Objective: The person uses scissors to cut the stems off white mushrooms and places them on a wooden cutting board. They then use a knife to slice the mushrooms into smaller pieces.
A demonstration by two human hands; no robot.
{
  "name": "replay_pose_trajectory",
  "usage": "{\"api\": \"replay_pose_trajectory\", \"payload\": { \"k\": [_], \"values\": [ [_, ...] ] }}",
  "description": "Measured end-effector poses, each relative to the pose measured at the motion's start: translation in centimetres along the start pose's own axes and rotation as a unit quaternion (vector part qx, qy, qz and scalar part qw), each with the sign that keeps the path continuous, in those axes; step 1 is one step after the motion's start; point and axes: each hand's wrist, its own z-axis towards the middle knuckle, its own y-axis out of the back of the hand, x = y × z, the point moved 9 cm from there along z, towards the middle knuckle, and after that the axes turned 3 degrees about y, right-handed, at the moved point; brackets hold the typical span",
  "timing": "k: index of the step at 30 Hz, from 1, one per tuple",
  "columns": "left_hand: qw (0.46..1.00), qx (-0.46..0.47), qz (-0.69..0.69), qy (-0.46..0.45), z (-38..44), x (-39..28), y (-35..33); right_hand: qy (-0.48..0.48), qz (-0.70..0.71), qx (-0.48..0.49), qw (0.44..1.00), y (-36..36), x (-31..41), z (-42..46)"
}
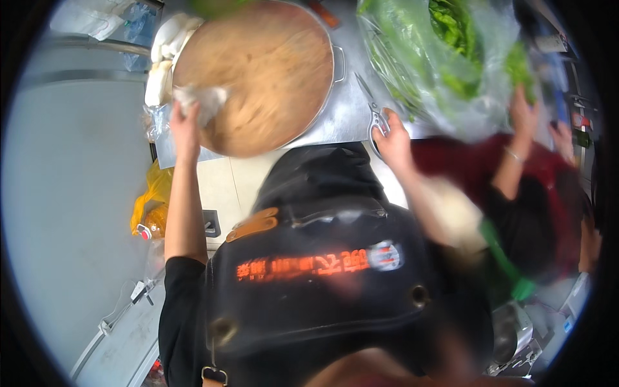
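My left hand (184, 121) grips a whitish, blurred item (205, 102), perhaps a cloth or a mushroom piece, over the left edge of a round wooden chopping board (261, 72) with a metal rim and handle. Beside the board's upper left lie pale, thick-stemmed mushrooms (167, 41). My right hand (392, 138) rests at the handles of metal kitchen scissors (375, 113) near the table's front edge; the blades point away from me. Whether the fingers grip the handles firmly is hard to tell.
Leafy green lettuce (452, 29) fills a clear plastic bag (420, 63) on the metal table (349, 99). A co-worker's hand (522, 113) holds a leaf at the right. A yellow bag (157, 184) and a capped bottle (154, 222) stand low at the left.
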Motion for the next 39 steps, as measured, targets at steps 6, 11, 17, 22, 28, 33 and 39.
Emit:
{"api": "replay_pose_trajectory", "payload": {
  "k": [6, 11, 17, 22, 28, 33, 39],
  "values": [
    [0.951, -0.065, 0.229, -0.198, -3.2, 3.0, -4.5, 0.033, -0.098, -0.062, 0.993, -3.3, -1.0, 2.0],
    [0.919, 0.292, 0.103, -0.245, -12.4, -1.0, -14.9, 0.085, -0.249, -0.034, 0.964, -6.2, 2.0, 6.6],
    [0.993, 0.103, -0.017, -0.06, -3.3, -0.6, -7.9, 0.089, -0.32, 0.026, 0.943, -5.0, 3.6, 8.0],
    [0.993, -0.047, 0.069, -0.082, 1.5, 2.2, -1.6, 0.209, -0.096, -0.122, 0.966, -2.2, 10.8, 11.7],
    [0.945, 0.286, 0.077, -0.141, -8.6, -1.4, -14.6, 0.017, -0.075, -0.048, 0.996, -7.6, 9.4, 28.1],
    [0.964, 0.127, 0.113, -0.207, -5.7, -3.5, -8.5, -0.026, -0.226, 0.087, 0.97, -11.1, 8.6, 32.4],
    [0.976, 0.026, 0.191, -0.105, 0.0, 3.0, -0.8, 0.005, -0.216, 0.091, 0.972, -11.1, 11.4, 31.8]
  ]
}}
